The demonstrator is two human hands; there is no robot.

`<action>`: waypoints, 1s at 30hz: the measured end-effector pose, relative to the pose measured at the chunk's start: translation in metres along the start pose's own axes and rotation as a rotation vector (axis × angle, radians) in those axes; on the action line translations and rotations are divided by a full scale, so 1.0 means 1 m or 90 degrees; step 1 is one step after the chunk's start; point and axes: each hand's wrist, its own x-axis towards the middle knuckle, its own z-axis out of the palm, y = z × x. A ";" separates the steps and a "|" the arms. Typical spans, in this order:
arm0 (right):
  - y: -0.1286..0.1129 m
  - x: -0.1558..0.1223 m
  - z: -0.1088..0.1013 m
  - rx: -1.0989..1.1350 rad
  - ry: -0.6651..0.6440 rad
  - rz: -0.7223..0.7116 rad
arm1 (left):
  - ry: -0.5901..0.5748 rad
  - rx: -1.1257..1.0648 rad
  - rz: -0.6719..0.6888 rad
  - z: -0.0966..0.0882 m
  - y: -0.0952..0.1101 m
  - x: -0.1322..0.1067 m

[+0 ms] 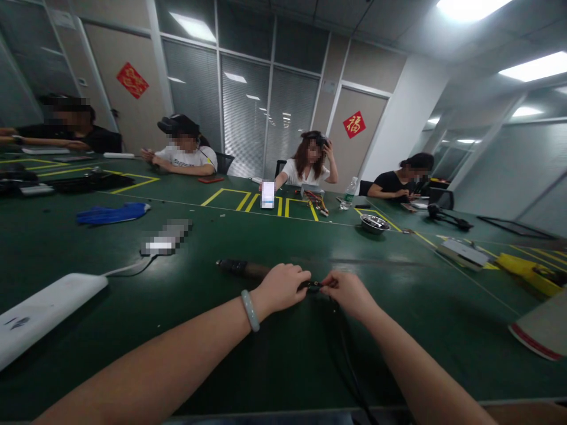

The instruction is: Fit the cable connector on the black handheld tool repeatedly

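My left hand point(283, 287) and my right hand point(348, 292) meet over the green table point(398, 330), both with fingers curled. Between them they pinch a small black part point(313, 286) joined to a black cable point(343, 348) that runs back toward me under my right wrist. A pale bracelet point(250, 310) sits on my left wrist. A dark tubular tool point(241, 268) lies on the table just beyond my left hand.
A white power bank point(39, 313) with a cable lies at the left. Blue gloves point(110, 213), a metal bowl point(374, 223), a water bottle point(349, 193) and yellow items point(529, 271) lie farther off. Several people sit along the far side of the table.
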 end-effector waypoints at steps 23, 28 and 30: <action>-0.006 0.009 0.015 -0.071 0.011 -0.049 | -0.042 -0.031 -0.004 0.012 -0.008 0.016; -0.005 0.008 0.016 -0.059 0.018 -0.045 | -0.030 -0.047 0.000 0.010 -0.009 0.015; -0.005 0.007 0.017 -0.053 0.027 -0.047 | -0.026 -0.042 0.004 0.009 -0.009 0.015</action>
